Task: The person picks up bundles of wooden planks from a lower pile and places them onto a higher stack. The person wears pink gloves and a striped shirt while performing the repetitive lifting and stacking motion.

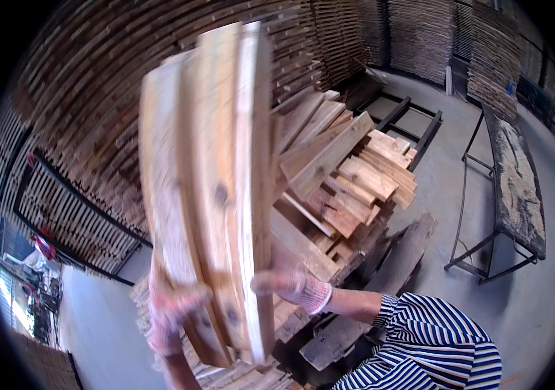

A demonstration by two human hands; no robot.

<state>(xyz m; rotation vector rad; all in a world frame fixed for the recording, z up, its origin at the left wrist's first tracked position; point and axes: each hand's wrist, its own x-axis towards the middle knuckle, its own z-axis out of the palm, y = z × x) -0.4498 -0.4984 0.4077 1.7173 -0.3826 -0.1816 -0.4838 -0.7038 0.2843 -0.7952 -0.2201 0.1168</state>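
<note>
I hold a bundle of long pale wooden planks [212, 182] upright in front of me, its top reaching high in the view. My left hand [170, 315], in a pinkish knit glove, grips the lower left edge of the bundle. My right hand [293, 286], gloved the same way with a striped sleeve behind it, presses against the bundle's lower right side. Behind the bundle lies a loose heap of short planks [349, 175].
Tall stacks of boards [95, 97] line the left and back walls. A black metal frame [414, 123] stands behind the heap. A dusty metal table [518, 188] is at the right on a grey concrete floor [459, 214]. Dark weathered boards [394, 260] lean beside the heap.
</note>
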